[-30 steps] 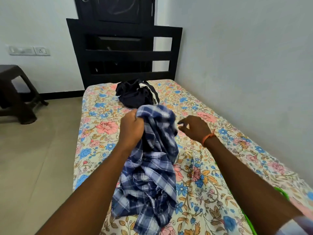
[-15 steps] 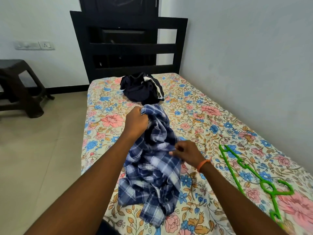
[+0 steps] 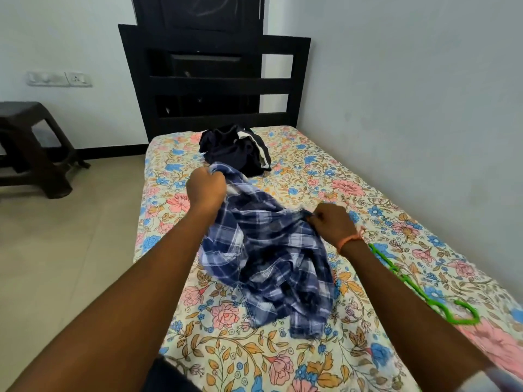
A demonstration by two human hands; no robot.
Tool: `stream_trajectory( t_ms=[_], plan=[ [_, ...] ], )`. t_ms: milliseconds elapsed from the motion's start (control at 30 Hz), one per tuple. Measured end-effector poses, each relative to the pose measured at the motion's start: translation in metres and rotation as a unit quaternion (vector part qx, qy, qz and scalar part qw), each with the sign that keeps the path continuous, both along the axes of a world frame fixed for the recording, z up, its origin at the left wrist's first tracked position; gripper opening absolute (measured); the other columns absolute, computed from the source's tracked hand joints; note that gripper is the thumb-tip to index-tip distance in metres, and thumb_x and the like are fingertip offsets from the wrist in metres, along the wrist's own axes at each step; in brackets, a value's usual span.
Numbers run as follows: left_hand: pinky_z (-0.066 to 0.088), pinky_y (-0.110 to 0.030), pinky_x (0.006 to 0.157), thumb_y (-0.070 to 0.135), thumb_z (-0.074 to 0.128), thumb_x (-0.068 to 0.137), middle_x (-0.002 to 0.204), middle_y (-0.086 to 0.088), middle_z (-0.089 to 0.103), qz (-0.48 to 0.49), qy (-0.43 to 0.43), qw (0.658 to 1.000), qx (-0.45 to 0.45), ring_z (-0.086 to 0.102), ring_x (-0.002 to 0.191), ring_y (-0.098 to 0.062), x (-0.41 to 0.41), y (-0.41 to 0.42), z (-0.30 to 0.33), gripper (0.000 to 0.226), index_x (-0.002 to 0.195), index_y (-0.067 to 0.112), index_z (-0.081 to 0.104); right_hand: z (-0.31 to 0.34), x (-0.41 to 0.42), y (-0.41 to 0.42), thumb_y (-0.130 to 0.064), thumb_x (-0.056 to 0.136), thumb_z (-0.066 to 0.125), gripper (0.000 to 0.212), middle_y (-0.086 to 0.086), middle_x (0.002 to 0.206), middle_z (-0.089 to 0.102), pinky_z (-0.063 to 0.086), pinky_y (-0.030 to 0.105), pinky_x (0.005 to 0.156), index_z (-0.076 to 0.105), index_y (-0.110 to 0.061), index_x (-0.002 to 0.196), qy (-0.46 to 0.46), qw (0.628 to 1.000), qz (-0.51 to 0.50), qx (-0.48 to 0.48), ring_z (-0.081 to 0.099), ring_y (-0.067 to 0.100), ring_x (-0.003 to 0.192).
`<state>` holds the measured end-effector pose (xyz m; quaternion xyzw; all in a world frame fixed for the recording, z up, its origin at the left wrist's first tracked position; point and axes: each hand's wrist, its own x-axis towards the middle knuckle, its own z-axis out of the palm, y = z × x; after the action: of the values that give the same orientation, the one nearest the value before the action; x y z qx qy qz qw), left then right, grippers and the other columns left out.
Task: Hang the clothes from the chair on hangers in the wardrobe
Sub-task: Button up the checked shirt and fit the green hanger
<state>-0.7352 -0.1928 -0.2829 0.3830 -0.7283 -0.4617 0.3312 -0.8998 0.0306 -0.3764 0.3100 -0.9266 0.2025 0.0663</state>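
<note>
At 12 o'clock on floral bed [image 3: 311, 176], your left hand [image 3: 206, 190] and right hand [image 3: 334, 222] fingers clench limp, light blue-checked cotton shirt [image 3: 268, 258]; regrip at shoulders.

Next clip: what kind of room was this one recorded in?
Most likely a home bedroom. A single bed with a floral sheet stands against a dark slatted headboard, clothes lie on it, including a blue plaid shirt and a dark garment, and a green hanger lies nearby.

Both hands hold shirt [image 3: 268, 250] (plaid).
</note>
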Motion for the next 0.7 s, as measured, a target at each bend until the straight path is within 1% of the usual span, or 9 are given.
stream_trajectory(
  t_ms=[100, 167, 267, 367, 467, 533, 567, 633, 700],
  plan=[
    [0.023, -0.034, 0.05, 0.018, 0.052, 0.09, 0.063, -0.004, 0.038, 0.026, 0.012, 0.999, -0.014, 0.033, 0.057, -0.02, 0.01, -0.012, -0.006, 0.027, 0.068, 0.011, 0.038, -0.02, 0.005, 0.009, -0.023, 0.087, 0.068, 0.034, 0.009, 0.059, 0.056, 0.045, 0.038, 0.061, 0.064, -0.003, 0.06, -0.198, 0.976, 0.076, -0.036, 0.048, 0.019, 0.056],
    [0.024, -0.035, 0.052, 0.028, 0.057, 0.087, 0.064, -0.004, 0.037, 0.031, 0.003, 0.999, -0.01, 0.032, 0.058, -0.021, 0.016, -0.021, -0.011, 0.034, 0.066, 0.013, 0.035, -0.022, 0.032, 0.01, -0.025, 0.087, 0.071, 0.028, 0.004, 0.062, 0.063, 0.051, 0.033, 0.068, 0.071, -0.013, 0.062, -0.352, 0.917, 0.181, 0.042, 0.053, 0.017, 0.058],
    [0.031, -0.036, 0.058, 0.032, 0.063, 0.079, 0.07, -0.007, 0.045, -0.005, -0.021, 1.0, 0.014, 0.039, 0.063, -0.022, 0.025, -0.033, -0.025, 0.026, 0.072, 0.011, 0.049, -0.027, 0.069, -0.001, -0.037, 0.084, 0.076, 0.027, 0.012, 0.079, 0.074, 0.053, 0.038, 0.073, 0.077, -0.01, 0.081, -0.369, 0.861, 0.297, 0.186, 0.063, 0.026, 0.066],
    [0.032, -0.037, 0.058, 0.016, 0.065, 0.075, 0.067, -0.012, 0.046, -0.13, -0.048, 0.99, 0.032, 0.041, 0.06, -0.019, 0.036, -0.04, -0.041, 0.011, 0.073, 0.009, 0.057, -0.009, 0.075, -0.014, -0.028, 0.091, 0.071, 0.032, 0.01, 0.082, 0.076, 0.058, 0.04, 0.068, 0.072, 0.004, 0.092, -0.442, 0.821, 0.328, 0.149, 0.072, 0.025, 0.07],
    [0.038, -0.037, 0.062, 0.01, 0.068, 0.075, 0.064, -0.014, 0.053, -0.241, -0.12, 0.962, 0.051, 0.048, 0.062, -0.021, 0.049, -0.045, -0.057, 0.014, 0.064, 0.007, 0.061, 0.012, 0.059, -0.036, -0.019, 0.094, 0.066, 0.029, 0.01, 0.07, 0.068, 0.047, 0.026, 0.05, 0.063, 0.003, 0.076, -0.389, 0.898, 0.171, -0.112, 0.059, 0.016, 0.052],
    [0.042, -0.035, 0.07, 0.018, 0.073, 0.076, 0.07, -0.009, 0.065, -0.282, -0.16, 0.944, 0.064, 0.057, 0.069, -0.022, 0.057, -0.047, -0.064, 0.012, 0.067, 0.01, 0.069, 0.011, 0.043, -0.061, -0.014, 0.091, 0.067, 0.015, 0.014, 0.085, 0.067, 0.048, 0.033, 0.065, 0.063, -0.002, 0.084, -0.232, 0.947, 0.063, -0.213, 0.057, 0.019, 0.069],
    [0.043, -0.033, 0.073, 0.02, 0.074, 0.079, 0.072, -0.005, 0.069, -0.299, -0.177, 0.935, 0.068, 0.06, 0.073, -0.023, 0.062, -0.046, -0.065, 0.011, 0.072, 0.012, 0.072, 0.011, 0.039, -0.072, -0.012, 0.088, 0.069, 0.017, 0.013, 0.105, 0.066, 0.049, 0.035, 0.077, 0.064, -0.005, 0.103, -0.197, 0.96, 0.066, -0.187, 0.058, 0.02, 0.088],
    [0.048, -0.035, 0.079, 0.019, 0.071, 0.087, 0.081, -0.004, 0.075, -0.333, -0.194, 0.917, 0.102, 0.067, 0.082, -0.027, 0.069, -0.046, -0.063, 0.009, 0.082, 0.015, 0.076, 0.008, 0.039, -0.093, -0.006, 0.084, 0.071, 0.068, 0.007, 0.147, 0.043, 0.042, 0.025, 0.1, 0.042, -0.016, 0.145, -0.232, 0.955, 0.173, -0.062, 0.041, 0.016, 0.127],
    [0.053, -0.04, 0.085, 0.019, 0.067, 0.09, 0.096, -0.016, 0.075, -0.367, -0.193, 0.894, 0.171, 0.07, 0.091, -0.034, 0.077, -0.048, -0.058, 0.016, 0.093, 0.006, 0.075, 0.008, 0.045, -0.111, -0.004, 0.085, 0.069, 0.067, 0.005, 0.149, 0.042, 0.038, 0.017, 0.1, 0.044, -0.018, 0.145, -0.242, 0.93, 0.278, 0.02, 0.04, 0.009, 0.127]
  ],
)
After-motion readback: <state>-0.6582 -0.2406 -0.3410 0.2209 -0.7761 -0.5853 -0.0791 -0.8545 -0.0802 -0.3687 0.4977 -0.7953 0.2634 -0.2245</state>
